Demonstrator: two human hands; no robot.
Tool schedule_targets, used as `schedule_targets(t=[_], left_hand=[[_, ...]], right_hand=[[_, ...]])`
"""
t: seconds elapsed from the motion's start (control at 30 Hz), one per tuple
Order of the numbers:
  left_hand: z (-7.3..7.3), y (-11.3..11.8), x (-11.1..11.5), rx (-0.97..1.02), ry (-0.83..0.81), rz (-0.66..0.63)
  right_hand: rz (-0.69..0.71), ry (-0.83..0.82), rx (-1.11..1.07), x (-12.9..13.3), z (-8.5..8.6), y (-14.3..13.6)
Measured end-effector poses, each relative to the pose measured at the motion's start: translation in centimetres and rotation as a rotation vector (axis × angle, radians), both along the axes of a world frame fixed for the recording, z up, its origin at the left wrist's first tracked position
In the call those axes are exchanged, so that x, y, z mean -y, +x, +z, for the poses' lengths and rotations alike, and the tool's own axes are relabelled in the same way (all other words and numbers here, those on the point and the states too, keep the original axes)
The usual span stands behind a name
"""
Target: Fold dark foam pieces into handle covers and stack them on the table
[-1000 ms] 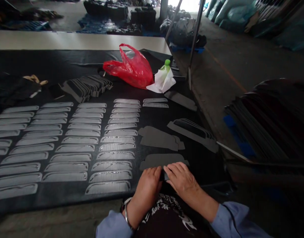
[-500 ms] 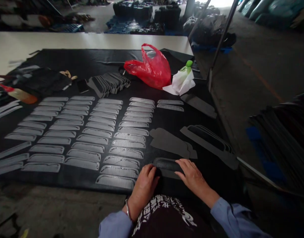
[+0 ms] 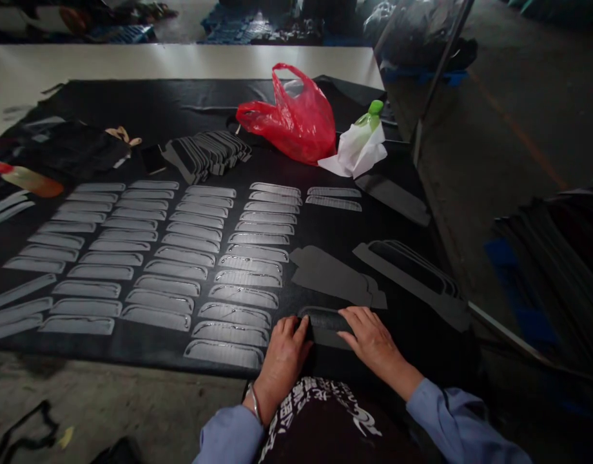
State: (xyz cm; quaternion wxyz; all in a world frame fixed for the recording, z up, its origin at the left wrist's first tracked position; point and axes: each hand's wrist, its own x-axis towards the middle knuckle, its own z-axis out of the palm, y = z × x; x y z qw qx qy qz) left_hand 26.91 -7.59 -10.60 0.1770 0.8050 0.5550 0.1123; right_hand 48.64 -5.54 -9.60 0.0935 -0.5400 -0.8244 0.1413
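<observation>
In front of me on the black-covered table lies a flat grey strip with a black curved inset point(image 3: 325, 327). My left hand point(image 3: 283, 349) is at its left end, fingers bent and the index fingertip on the corner. Across the right end, my right hand point(image 3: 371, 340) has its fingers on the far edge and its thumb nearer me. Just beyond lie overlapping plain grey pieces point(image 3: 328, 274). To the right sits a small stack of grey pieces with black insets point(image 3: 412, 274). Left of my hands, rows of grey strips point(image 3: 223, 351) carry shiny wet-looking lines along their curved edges.
Farther back are a fanned stack of grey pieces point(image 3: 207, 154), a red plastic bag point(image 3: 301, 125) and a green-capped bottle wrapped in white paper point(image 3: 361, 145). A red-tipped bottle of amber liquid point(image 3: 30, 180) lies at left. Dark stacked sheets point(image 3: 552, 258) stand beyond the table's right edge.
My view has tilted down slightly. My left index finger has straightened and moved onto the strip's left corner. The right hand stays at the other end.
</observation>
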Motion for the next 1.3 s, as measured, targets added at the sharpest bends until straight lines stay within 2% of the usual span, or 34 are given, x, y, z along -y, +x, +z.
schedule_targets(t=[0.3, 0.67, 1.1, 1.2, 1.3], left_hand=[[-0.1, 0.0, -0.2, -0.048, 0.000, -0.025], [-1.0, 0.1, 0.0, -0.148, 0.140, -0.141], [-0.4, 0.2, -0.4, -0.136, 0.149, -0.130], [-0.7, 0.2, -0.4, -0.143, 0.171, -0.130], [-1.0, 0.1, -0.5, -0.147, 0.191, -0.136]], right_hand=[[-0.004, -0.019, -0.003, -0.1, -0.2, 0.0], [-0.020, -0.001, 0.015, -0.2, 0.3, -0.5], [-0.031, 0.007, 0.052, -0.1, 0.9, -0.9], [-0.102, 0.074, -0.001, 0.8, 0.8, 0.0], [-0.298, 0.085, -0.108, 2.3, 0.5, 1.6]])
